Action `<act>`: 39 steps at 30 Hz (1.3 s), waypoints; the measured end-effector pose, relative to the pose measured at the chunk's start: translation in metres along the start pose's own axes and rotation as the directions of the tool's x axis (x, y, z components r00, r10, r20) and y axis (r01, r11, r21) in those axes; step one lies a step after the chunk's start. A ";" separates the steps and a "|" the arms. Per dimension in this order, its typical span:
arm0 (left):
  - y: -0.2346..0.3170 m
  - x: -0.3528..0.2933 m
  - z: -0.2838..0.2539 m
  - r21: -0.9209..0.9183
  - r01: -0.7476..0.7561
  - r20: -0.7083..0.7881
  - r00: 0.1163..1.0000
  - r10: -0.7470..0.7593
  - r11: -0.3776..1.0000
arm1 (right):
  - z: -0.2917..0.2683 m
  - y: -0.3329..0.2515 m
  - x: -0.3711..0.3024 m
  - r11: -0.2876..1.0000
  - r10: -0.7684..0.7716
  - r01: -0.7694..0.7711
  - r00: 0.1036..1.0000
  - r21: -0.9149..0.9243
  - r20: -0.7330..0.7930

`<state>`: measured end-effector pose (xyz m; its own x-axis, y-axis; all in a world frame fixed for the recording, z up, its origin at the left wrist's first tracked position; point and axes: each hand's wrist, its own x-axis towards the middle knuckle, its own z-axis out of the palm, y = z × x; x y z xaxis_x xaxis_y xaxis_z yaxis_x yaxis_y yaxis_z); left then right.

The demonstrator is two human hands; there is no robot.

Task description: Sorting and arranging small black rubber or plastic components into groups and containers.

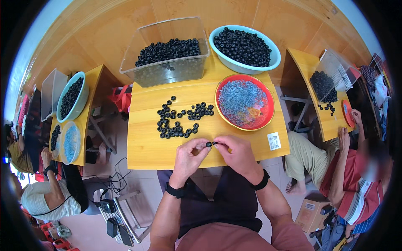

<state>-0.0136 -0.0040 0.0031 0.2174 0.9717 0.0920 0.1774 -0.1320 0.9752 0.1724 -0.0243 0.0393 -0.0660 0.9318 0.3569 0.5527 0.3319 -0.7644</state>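
Note:
Near the table's front edge my left hand point(189, 157) pinches a small black round part point(208, 144) between thumb and fingertips. Close against it, my right hand point(239, 154) is closed in a pinch on a tiny dark piece point(215, 143), too small to name. Beyond my hands, loose black round parts with holes point(178, 129) lie scattered over the yellow table point(144, 146). To their right a red round tray point(270, 109) holds many tiny blue pieces point(240, 97) and a small orange-yellow patch.
At the back stand a clear plastic bin point(167, 77) and a light blue basin point(247, 69), both filled with black parts. A white label point(274, 141) sits at the table's right corner. Other people work at side tables point(98, 83) left and right. A metal stool point(125, 221) with cables stands lower left.

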 end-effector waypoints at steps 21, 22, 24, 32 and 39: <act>0.007 0.000 -0.004 0.054 -0.033 0.109 0.994 0.027 0.998 | 0.006 -0.007 0.004 0.994 -0.064 0.065 0.998 -0.092 0.011; 0.008 0.000 -0.005 0.062 -0.023 0.121 0.993 0.015 0.998 | 0.007 -0.008 0.005 0.994 -0.043 0.044 0.999 -0.098 0.016; 0.007 0.000 -0.004 0.060 -0.031 0.121 0.992 0.023 0.998 | 0.007 -0.010 0.006 0.994 -0.030 0.032 0.999 -0.107 0.019; 0.007 0.000 -0.004 0.068 -0.061 0.098 0.994 0.054 0.996 | 0.011 -0.009 0.008 0.995 0.029 -0.028 1.000 -0.097 0.007; 0.004 0.005 -0.004 0.055 0.108 0.060 0.992 -0.112 0.993 | 0.013 -0.003 0.020 0.993 0.024 -0.006 0.989 -0.121 0.149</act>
<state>-0.0151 0.0015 0.0085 0.2537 0.9668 -0.0297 0.2523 -0.0365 0.9669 0.1586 -0.0049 0.0416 -0.1759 0.9509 0.2545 0.6494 0.3064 -0.6960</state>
